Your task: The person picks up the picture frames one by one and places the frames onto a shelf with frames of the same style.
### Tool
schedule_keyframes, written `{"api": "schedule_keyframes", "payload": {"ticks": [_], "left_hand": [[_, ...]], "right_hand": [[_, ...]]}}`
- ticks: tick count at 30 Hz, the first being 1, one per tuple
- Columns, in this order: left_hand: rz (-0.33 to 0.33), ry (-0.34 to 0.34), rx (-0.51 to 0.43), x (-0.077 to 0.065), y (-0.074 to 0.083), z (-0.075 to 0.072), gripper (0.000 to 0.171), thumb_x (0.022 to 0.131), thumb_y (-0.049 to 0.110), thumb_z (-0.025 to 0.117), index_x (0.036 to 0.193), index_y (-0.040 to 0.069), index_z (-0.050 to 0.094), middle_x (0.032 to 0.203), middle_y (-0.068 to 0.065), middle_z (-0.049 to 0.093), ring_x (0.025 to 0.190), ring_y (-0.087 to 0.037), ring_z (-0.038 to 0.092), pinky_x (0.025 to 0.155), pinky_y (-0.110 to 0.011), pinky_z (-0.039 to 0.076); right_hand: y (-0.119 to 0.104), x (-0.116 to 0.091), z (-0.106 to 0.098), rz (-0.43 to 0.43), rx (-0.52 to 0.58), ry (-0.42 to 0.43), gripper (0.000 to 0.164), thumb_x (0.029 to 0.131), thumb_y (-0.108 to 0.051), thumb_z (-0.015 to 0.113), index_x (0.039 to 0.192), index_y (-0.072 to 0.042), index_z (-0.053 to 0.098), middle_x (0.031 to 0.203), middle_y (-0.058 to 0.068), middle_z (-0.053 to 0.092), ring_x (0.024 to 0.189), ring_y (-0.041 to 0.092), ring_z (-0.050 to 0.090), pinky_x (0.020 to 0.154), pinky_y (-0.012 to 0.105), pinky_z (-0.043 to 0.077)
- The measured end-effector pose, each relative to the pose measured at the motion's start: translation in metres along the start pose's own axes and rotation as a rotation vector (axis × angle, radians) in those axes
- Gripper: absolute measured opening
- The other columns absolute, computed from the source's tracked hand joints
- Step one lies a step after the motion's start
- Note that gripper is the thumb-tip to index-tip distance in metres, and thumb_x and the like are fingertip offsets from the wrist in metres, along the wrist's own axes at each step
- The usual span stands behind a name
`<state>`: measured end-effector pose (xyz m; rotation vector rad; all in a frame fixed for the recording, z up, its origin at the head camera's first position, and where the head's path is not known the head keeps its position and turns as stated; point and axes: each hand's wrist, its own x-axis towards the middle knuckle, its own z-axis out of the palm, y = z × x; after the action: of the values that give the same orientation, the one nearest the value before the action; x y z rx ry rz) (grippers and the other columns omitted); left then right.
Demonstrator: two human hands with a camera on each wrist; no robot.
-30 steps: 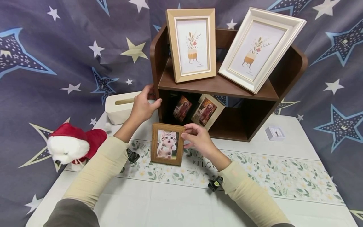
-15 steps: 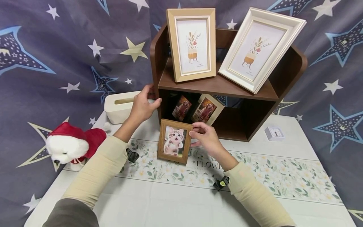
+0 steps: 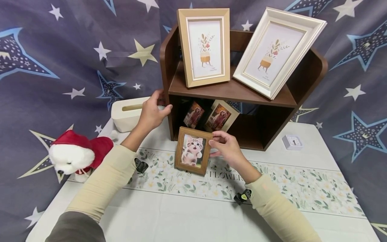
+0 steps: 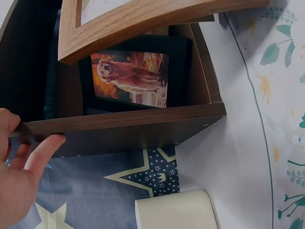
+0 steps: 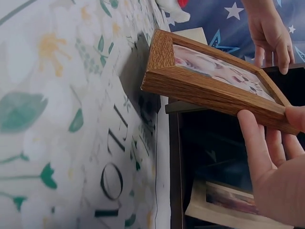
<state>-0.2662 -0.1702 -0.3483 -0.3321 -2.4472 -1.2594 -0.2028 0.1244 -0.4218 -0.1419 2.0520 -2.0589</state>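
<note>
My right hand (image 3: 226, 149) pinches the right edge of a brown wooden picture frame (image 3: 178, 148) with a kitten photo. In the right wrist view, thumb and fingers hold the photo frame (image 5: 200, 93), tilted and raised off the table. My left hand (image 3: 152, 112) grips the left side panel of a dark brown shelf (image 3: 199, 90). The left wrist view shows the fingers at the panel's edge (image 4: 128, 119). Inside the lower compartment, behind the kitten frame, stand a black picture frame (image 4: 180, 71) and a cream picture frame (image 3: 232, 117), both with dog photos.
A tan frame (image 3: 183, 47) and a tilted white frame (image 3: 279, 89) stand on the upper shelf. At left are a white tissue box (image 3: 124, 119) and a plush dog (image 3: 72, 158) in red. A small clock (image 3: 292, 142) sits right of the shelf. A floral runner (image 3: 287, 186) crosses the table.
My right hand has carried the kitten frame to the right, now in front of the shelf's lower compartment, with a slight tilt. My left hand has stayed at the shelf panel.
</note>
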Motion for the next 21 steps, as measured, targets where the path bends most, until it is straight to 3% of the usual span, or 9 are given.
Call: {"api": "schedule_keyframes", "payload": {"ticks": [21], "left_hand": [[-0.003,-0.003,0.006,0.000,0.000,-0.001,0.058,0.091,0.011,0.070,0.144,0.002,0.050,0.127,-0.021,0.066,0.112,-0.036,0.069,0.093,-0.048,0.055]], "right_hand": [[-0.002,-0.012,-0.027,-0.024,0.051,0.049,0.026,0.093,-0.006,0.072,0.116,-0.005,0.060,0.097,0.005,0.063,0.079,0.012,0.070,0.066,0.043,0.063]]}}
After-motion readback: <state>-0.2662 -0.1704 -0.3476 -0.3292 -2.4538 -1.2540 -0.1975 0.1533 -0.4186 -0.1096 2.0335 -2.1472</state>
